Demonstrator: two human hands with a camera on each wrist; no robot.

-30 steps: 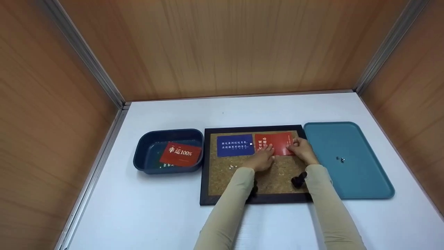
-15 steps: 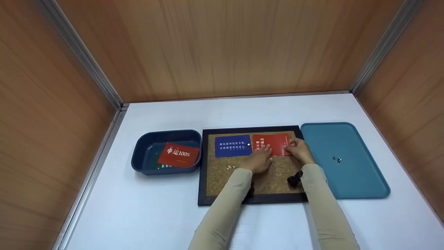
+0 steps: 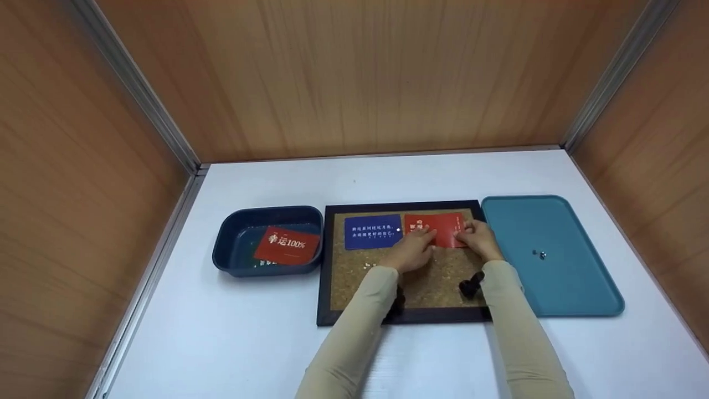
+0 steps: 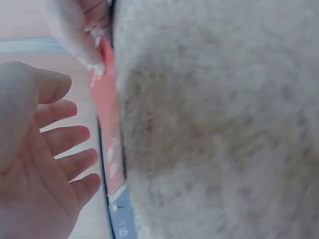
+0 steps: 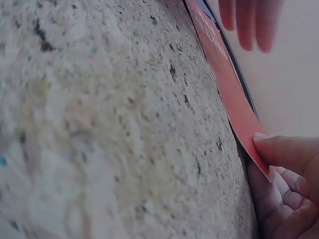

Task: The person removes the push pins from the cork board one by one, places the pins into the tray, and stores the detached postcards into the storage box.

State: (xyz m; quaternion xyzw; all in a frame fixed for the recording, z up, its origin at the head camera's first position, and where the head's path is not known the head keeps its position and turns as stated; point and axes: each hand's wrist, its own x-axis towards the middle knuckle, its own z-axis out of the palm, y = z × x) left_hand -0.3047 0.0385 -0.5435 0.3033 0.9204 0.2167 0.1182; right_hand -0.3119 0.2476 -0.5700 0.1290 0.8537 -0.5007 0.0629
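A red card with white characters lies on the upper right of a cork board, next to a blue card that has a white-headed pin at its right edge. My right hand pinches the red card's right end, thumb on top in the right wrist view. My left hand is over the card's left part in the head view. The left wrist view shows that hand with its fingers spread and relaxed, apart from the card. It hides the card's lower left corner from the head camera.
Small pins lie on the cork. A dark blue bin on the left holds a red card over a green one. On the right, a teal tray bears a few tiny metallic pieces. Wooden walls surround the white table.
My left hand has lifted off the red card, uncovering different print at its left end. My right hand keeps its pinch on the card's right end. The view has shifted slightly.
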